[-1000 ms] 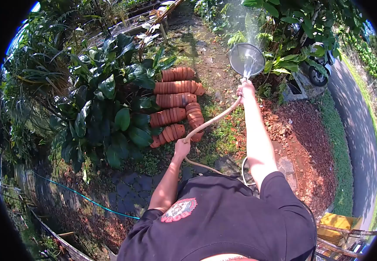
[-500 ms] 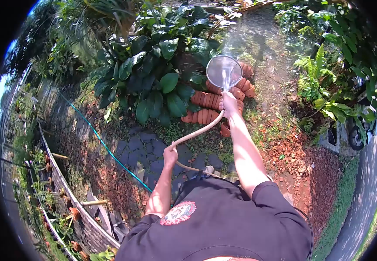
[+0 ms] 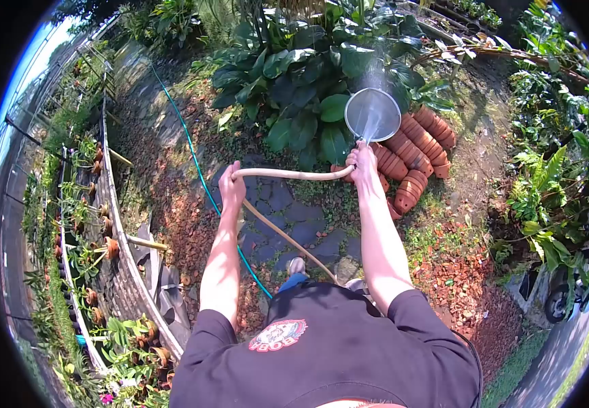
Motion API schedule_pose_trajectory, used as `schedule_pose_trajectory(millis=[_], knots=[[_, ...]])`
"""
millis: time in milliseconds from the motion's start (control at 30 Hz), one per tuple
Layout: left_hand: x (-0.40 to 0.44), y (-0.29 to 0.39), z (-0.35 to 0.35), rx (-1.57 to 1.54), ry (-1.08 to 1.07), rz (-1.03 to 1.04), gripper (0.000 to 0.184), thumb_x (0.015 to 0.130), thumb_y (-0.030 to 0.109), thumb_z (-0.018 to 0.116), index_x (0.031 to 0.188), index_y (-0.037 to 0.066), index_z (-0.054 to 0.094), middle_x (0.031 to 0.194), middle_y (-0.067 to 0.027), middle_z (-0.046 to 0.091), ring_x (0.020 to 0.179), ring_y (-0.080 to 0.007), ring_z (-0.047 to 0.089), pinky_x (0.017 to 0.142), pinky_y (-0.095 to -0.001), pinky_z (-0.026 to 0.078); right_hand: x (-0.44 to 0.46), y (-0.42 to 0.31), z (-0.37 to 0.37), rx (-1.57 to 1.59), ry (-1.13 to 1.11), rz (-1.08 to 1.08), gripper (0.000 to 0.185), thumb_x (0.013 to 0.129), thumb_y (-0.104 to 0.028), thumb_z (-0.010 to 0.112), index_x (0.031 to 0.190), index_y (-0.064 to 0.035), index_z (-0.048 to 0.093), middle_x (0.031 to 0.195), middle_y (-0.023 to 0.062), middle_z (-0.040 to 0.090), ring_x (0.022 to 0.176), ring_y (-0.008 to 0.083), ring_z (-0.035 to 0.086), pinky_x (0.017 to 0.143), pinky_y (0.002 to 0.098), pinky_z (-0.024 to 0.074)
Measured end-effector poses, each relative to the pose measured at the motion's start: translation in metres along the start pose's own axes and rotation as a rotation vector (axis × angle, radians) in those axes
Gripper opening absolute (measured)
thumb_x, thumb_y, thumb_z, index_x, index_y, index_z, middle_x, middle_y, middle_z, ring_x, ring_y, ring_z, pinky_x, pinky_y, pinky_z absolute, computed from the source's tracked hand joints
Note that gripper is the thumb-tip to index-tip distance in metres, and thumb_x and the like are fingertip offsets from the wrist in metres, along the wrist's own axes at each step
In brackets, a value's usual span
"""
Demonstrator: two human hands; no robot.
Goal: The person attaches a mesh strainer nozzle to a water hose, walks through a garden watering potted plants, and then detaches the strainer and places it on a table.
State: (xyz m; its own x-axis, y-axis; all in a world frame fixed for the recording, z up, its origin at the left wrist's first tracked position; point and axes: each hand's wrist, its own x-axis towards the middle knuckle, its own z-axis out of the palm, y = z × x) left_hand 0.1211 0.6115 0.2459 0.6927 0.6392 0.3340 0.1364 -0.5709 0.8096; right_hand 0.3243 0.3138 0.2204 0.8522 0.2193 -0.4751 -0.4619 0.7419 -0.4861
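My right hand (image 3: pixel 362 162) is closed around the end of a beige hose (image 3: pixel 294 175), just below a round mesh strainer (image 3: pixel 373 114). Water sprays through the mesh toward the large dark-leaved plants (image 3: pixel 301 88). Farther left, my left hand (image 3: pixel 230 185) grips the same hose, which loops back down toward my waist. Stacked rows of terracotta pots (image 3: pixel 413 151) lie on their sides just right of my right hand.
A thin teal hose (image 3: pixel 192 153) crosses the ground at the left, beside a long bench (image 3: pixel 128 268) with potted plants. Dark paving stones (image 3: pixel 284 217) and reddish rubble (image 3: pixel 454 272) lie before me. A motorcycle wheel (image 3: pixel 557 304) stands at the right.
The view has turned left. My left hand has moved outward and up, stretching the hose more level. The spray has swung from the path onto the large-leaved plants, and a shoe now shows below.
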Motion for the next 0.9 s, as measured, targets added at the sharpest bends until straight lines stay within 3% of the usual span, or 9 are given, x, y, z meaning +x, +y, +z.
schedule_pose_trajectory(millis=[100, 167, 300, 367, 400, 433, 467, 700, 900], knots=[[0.061, 0.028, -0.027, -0.252, -0.013, -0.023, 0.046, 0.102, 0.035, 0.051, 0.071, 0.002, 0.043, 0.061, 0.0002, 0.033, 0.059, -0.0116, 0.032, 0.052, -0.0327, 0.03, 0.003, 0.014, 0.033, 0.046, -0.038, 0.018, 0.01, 0.099, -0.02, 0.051, 0.101, -0.0103, 0.048, 0.065, -0.0002, 0.04, 0.046, 0.0069, 0.035, 0.037, 0.0205, 0.0281], [0.105, 0.031, -0.045, -0.102, 0.195, 0.311, 0.044, 0.102, 0.035, 0.05, 0.07, 0.005, 0.043, 0.058, 0.0007, 0.031, 0.057, -0.0115, 0.03, 0.051, -0.0331, 0.028, 0.007, 0.035, 0.063, 0.056, -0.089, 0.06, 0.011, 0.099, -0.019, 0.051, 0.101, -0.0088, 0.05, 0.065, -0.0005, 0.039, 0.046, 0.0067, 0.034, 0.037, 0.0206, 0.0278], [0.124, 0.009, -0.082, 0.016, 0.038, 0.264, 0.044, 0.102, 0.033, 0.051, 0.071, 0.003, 0.043, 0.058, -0.0006, 0.035, 0.057, -0.012, 0.032, 0.051, -0.0333, 0.029, 0.014, 0.082, 0.105, -0.003, -0.163, 0.152, 0.013, 0.1, -0.02, 0.051, 0.104, -0.0077, 0.052, 0.064, -0.001, 0.038, 0.047, 0.0062, 0.035, 0.037, 0.0197, 0.028], [0.113, -0.068, -0.082, -0.034, -0.208, 0.028, 0.047, 0.101, 0.037, 0.052, 0.072, 0.0, 0.048, 0.058, -0.0131, 0.042, 0.057, -0.0196, 0.034, 0.053, -0.0374, 0.034, 0.007, 0.097, 0.105, -0.199, -0.155, 0.059, 0.014, 0.099, -0.021, 0.052, 0.105, -0.0084, 0.05, 0.065, -0.0006, 0.04, 0.046, 0.0064, 0.035, 0.037, 0.0205, 0.0285], [0.097, -0.115, -0.078, 0.153, -0.245, 0.032, 0.045, 0.1, 0.035, 0.055, 0.073, -0.001, 0.053, 0.059, -0.0097, 0.04, 0.06, -0.0144, 0.035, 0.054, -0.0363, 0.034, -0.001, 0.101, 0.109, -0.301, -0.097, 0.008, 0.014, 0.099, -0.021, 0.052, 0.104, -0.009, 0.049, 0.065, -0.0005, 0.041, 0.046, 0.0065, 0.035, 0.037, 0.0209, 0.0288], [0.066, -0.126, -0.084, 0.133, -0.396, -0.025, 0.045, 0.098, 0.038, 0.055, 0.077, -0.002, 0.057, 0.073, -0.0269, 0.055, 0.069, -0.0479, 0.043, 0.062, -0.0458, 0.042, -0.007, 0.103, 0.113, -0.403, -0.038, -0.047, 0.014, 0.099, -0.022, 0.052, 0.103, -0.0096, 0.047, 0.065, -0.0004, 0.041, 0.045, 0.0066, 0.036, 0.036, 0.0212, 0.0291], [0.037, -0.145, -0.081, 0.202, -0.469, -0.044, 0.039, 0.097, 0.035, 0.056, 0.08, 0.0, 0.06, 0.076, -0.0279, 0.057, 0.075, -0.0508, 0.05, 0.063, -0.0473, 0.043, -0.006, 0.107, 0.113, -0.507, -0.013, -0.117, 0.014, 0.098, -0.022, 0.051, 0.103, -0.0105, 0.045, 0.064, -0.0005, 0.041, 0.045, 0.0071, 0.037, 0.036, 0.0219, 0.0297], [-0.072, -0.204, -0.066, 0.186, -0.232, -0.333, 0.045, 0.099, 0.038, 0.052, 0.077, -0.002, 0.057, 0.077, -0.0278, 0.06, 0.081, -0.0496, 0.057, 0.066, -0.0517, 0.043, -0.019, 0.163, 0.172, -0.909, -0.154, -0.195, 0.015, 0.099, -0.023, 0.051, 0.103, -0.0089, 0.052, 0.061, -0.0022, 0.042, 0.045, 0.0083, 0.042, 0.037, 0.0255, 0.0324], [-0.067, -0.168, -0.122, 0.101, -0.302, -0.553, 0.047, 0.098, 0.041, 0.053, 0.081, -0.002, 0.061, 0.07, -0.0245, 0.059, 0.074, -0.0467, 0.058, 0.065, -0.0497, 0.044, -0.021, 0.193, 0.187, -0.759, -0.163, -0.19, 0.014, 0.1, -0.023, 0.051, 0.1, -0.0091, 0.051, 0.061, -0.0025, 0.042, 0.045, 0.0076, 0.041, 0.037, 0.0249, 0.0325]])
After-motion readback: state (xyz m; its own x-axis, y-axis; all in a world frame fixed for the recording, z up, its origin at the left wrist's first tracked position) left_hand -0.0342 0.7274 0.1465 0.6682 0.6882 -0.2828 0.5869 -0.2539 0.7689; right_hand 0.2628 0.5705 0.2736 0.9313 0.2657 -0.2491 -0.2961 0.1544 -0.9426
